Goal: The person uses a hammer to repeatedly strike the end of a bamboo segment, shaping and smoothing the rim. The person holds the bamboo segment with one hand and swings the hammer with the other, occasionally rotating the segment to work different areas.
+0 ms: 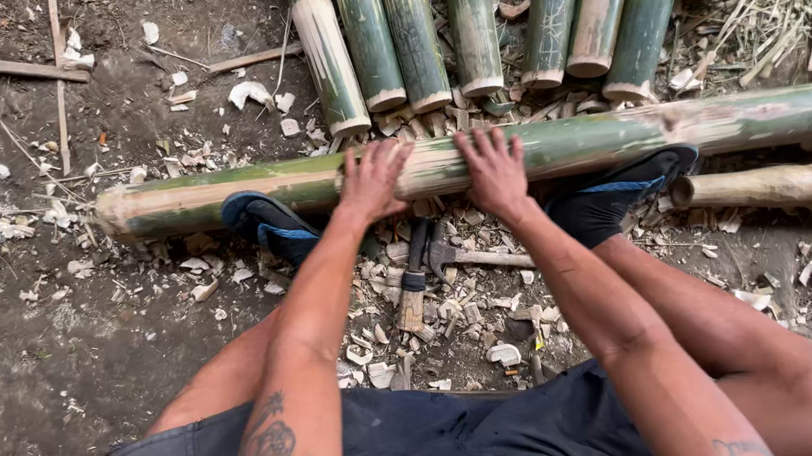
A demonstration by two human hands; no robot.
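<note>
Head view, looking down. I have both palms pressed on the long bamboo pole (pixel 618 135), which lies on the dirt ground (pixel 30 378) across my front. My left hand (pixel 373 183) and right hand (pixel 495 170) sit side by side near its middle, fingers spread flat over the top of the pole and curling slightly over the far side; neither hand closes around it. A foot in a dark sandal braces the pole on each side, the left sandal (pixel 265 225) and the right sandal (pixel 623 190).

The pole's long axis runs left to right across the view. Its cut end (pixel 113 214) points to my left; the other end runs out of view on the right.

Progress, as I judge it: eight shorter cut bamboo lengths (pixel 411 31) already lie beyond the pole, and chips (pixel 455 308) litter the ground, so several pieces look done. This pole is whole in view. A hatchet (pixel 449 254) lies unheld between my legs.
</note>
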